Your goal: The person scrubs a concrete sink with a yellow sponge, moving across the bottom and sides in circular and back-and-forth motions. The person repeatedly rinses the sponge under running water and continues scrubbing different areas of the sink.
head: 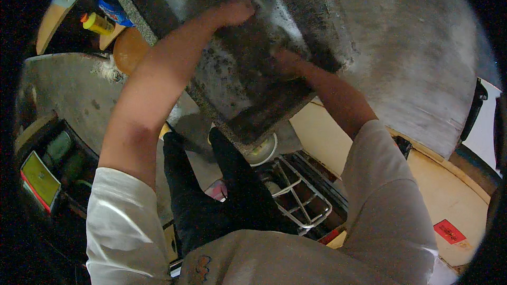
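Both arms reach over a dark, wet basin or trough with rough stone-like edges (222,75). My left hand (237,12) is blurred over the upper part of the basin, its fingers curled; whether it holds something cannot be made out. Lower and to the right, my right hand (289,61) is down in the dark basin, and its fingers are too dark and blurred to read. Between and beyond the hands, a pale wet shine (286,18) lies on the surface.
A grey worktop (408,55) spreads at the right. At the upper left stand a yellow bottle with an orange cap (97,23) and a blue packet (115,11). Below the basin are a white bowl (271,151) and a metal rack (305,202). Cream cabinet panels (439,190) stand lower right.
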Motion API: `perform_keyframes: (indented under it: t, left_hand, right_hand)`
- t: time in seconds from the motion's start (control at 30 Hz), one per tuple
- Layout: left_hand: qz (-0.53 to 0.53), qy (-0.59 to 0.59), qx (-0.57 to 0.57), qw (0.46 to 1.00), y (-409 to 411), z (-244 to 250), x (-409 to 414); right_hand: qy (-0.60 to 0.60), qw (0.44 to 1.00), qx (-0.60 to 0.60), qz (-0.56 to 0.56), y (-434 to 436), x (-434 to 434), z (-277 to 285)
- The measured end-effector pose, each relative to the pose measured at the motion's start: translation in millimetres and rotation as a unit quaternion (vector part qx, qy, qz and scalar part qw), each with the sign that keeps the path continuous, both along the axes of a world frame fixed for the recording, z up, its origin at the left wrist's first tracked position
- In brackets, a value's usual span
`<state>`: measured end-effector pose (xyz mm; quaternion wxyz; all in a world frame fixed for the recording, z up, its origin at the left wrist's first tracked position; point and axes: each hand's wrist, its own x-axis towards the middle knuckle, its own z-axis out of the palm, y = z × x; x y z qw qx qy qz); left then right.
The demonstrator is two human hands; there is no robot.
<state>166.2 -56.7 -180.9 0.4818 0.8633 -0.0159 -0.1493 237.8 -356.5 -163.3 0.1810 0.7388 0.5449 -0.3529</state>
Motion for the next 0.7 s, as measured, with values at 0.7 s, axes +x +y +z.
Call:
perform_keyframes:
  t: [0.7]
  left_hand:
    - [0.005, 0.008, 0.195, 0.981, 0.0, 43.7, -9.6]
  right_hand:
    - [-0.082, 0.979, -0.133, -0.131, -7.7, 30.8, 45.8]
